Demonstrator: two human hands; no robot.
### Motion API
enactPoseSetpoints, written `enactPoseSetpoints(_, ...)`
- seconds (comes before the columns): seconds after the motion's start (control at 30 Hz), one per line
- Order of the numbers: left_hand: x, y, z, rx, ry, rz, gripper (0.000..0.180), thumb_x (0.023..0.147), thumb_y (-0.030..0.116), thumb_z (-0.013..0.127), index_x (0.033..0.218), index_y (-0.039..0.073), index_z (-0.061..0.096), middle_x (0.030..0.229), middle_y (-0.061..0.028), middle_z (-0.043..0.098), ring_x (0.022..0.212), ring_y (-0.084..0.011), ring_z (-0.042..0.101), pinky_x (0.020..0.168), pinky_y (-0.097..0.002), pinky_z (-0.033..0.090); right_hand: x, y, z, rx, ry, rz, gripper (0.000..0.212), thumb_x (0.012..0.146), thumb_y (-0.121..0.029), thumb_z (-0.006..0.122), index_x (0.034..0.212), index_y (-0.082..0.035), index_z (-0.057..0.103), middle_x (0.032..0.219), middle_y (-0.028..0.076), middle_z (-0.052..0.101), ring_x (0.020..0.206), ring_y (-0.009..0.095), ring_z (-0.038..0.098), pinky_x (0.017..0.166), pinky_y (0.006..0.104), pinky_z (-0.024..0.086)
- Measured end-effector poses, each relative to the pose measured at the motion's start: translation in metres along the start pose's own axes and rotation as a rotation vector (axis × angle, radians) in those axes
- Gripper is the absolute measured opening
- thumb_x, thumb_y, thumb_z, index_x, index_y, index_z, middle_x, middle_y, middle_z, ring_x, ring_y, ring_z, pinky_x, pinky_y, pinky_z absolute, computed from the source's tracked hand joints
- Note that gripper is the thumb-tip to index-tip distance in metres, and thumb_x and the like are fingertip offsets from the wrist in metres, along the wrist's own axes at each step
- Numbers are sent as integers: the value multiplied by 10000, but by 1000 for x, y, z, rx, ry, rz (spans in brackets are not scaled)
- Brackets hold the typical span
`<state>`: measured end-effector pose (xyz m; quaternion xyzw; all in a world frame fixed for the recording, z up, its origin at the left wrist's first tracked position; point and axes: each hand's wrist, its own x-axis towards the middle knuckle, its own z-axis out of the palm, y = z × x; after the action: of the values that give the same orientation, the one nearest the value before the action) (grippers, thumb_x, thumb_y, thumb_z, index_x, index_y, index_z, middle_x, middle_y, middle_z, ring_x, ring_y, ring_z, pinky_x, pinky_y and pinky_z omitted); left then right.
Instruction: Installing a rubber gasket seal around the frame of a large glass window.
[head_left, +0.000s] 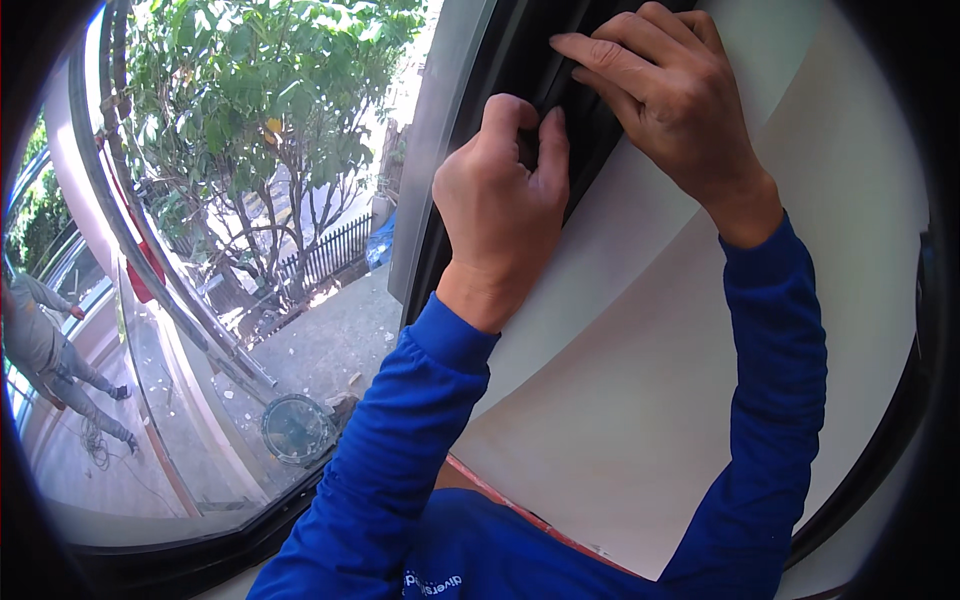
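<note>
A black window frame [497,62] with grooves along its length runs diagonally at the upper middle. My left hand [497,205] is at its inner side, fingers curled and the thumb raised close to the bent index finger. Higher up and to the right, my right hand [672,105] reaches over the same frame, its thumb and fingers brought together and pointing left. Whatever is between the fingertips of either hand blends into the dark frame, so I cannot make it out. Blue sleeves cover both my forearms.
A pale wall panel [640,330] curves along the right. On the left, glass looks out on a leafy tree [260,100], a dark fence [335,250], a round tub [297,430] on the concrete, and a person [50,340] in grey. A black lower frame [190,560] borders the glass.
</note>
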<state>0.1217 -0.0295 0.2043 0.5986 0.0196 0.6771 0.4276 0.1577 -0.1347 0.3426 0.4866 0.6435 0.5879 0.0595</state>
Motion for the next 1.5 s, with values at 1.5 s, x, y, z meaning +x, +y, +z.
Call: enactPoseSetpoints(1.5,14,17,1,-53,38,35,116,877,72,725,907,-3,641,596,-119,640,519,-139,645,494,-270,473,16,8,-11,2,-105,-92,76,806,-147,635,813,-87,682,772,-6,581,782,159,593,811,360,447)
